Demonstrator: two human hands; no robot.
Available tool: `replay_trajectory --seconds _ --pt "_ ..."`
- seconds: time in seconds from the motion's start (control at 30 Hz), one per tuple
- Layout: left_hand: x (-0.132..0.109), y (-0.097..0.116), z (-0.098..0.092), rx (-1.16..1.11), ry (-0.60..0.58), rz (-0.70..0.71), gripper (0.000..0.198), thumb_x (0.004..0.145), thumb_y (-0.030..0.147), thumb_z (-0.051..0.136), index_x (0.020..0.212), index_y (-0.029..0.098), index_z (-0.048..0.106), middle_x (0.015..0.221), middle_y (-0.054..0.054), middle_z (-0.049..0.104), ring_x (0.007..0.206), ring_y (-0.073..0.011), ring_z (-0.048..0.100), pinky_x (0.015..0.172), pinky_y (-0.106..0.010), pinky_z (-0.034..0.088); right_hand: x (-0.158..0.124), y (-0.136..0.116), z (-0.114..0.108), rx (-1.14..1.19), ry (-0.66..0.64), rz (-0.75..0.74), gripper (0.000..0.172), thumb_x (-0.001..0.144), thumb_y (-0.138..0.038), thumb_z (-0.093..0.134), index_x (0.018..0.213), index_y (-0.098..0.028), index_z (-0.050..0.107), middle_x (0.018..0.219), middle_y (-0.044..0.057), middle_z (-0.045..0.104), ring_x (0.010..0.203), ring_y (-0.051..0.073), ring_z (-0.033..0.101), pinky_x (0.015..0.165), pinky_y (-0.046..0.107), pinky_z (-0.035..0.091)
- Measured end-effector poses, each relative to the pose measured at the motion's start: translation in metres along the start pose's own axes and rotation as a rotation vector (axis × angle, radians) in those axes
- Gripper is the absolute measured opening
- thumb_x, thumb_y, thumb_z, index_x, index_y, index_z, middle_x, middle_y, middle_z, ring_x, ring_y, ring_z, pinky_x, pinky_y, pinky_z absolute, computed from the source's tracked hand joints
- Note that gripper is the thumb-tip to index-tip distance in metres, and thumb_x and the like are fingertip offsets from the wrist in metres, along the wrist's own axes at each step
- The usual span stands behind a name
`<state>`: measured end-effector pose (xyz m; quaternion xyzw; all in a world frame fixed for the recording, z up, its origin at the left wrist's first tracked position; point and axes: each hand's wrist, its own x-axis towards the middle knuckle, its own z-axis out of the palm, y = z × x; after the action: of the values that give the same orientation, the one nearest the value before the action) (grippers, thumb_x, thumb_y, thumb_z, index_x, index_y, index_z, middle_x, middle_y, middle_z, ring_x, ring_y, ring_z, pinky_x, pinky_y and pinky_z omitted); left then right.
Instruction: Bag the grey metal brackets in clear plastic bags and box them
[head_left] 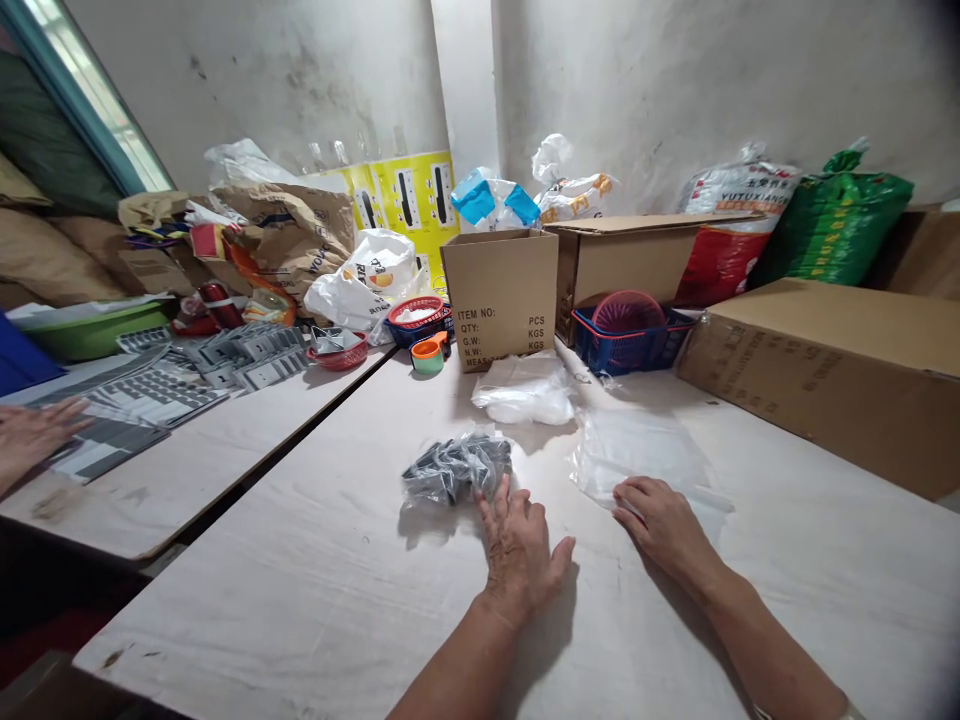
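My left hand [521, 550] is spread over the pale table [337, 600], its fingertips at the near right edge of a clear plastic bag of dark items [456, 468]. My right hand [664, 525] rests with bent fingers on the near edge of flat clear plastic bags [637, 450]; whether it pinches one cannot be made out. Behind these lies another pile of clear bags [525, 388].
Behind stand an upright carton [502, 290], a blue basket [630, 340] and a large carton at right [825, 370]. An orange and green tape roll [429, 354] lies left. Another person's hand [37, 435] touches grey cards [150, 400] on the adjoining table.
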<state>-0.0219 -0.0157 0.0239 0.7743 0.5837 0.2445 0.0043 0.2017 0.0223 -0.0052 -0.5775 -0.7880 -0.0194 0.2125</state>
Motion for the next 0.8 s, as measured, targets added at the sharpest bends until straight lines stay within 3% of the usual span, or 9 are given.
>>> replay_trajectory --seconds 0.8 --pt "0.0003 -0.0075 0.0066 -0.015 0.119 -0.023 0.013 0.072 0.030 0.058 0.079 0.018 0.057 0.103 -0.012 0.058 0.125 -0.0370 0.034 0.102 -0.063 0.020 -0.0004 0.0017 0.0016 -0.003 -0.035 0.008 0.023 0.086 -0.029 0.045 0.098 -0.022 0.064 0.106 0.007 0.060 0.099 0.024 0.052 0.077 0.034 0.040"
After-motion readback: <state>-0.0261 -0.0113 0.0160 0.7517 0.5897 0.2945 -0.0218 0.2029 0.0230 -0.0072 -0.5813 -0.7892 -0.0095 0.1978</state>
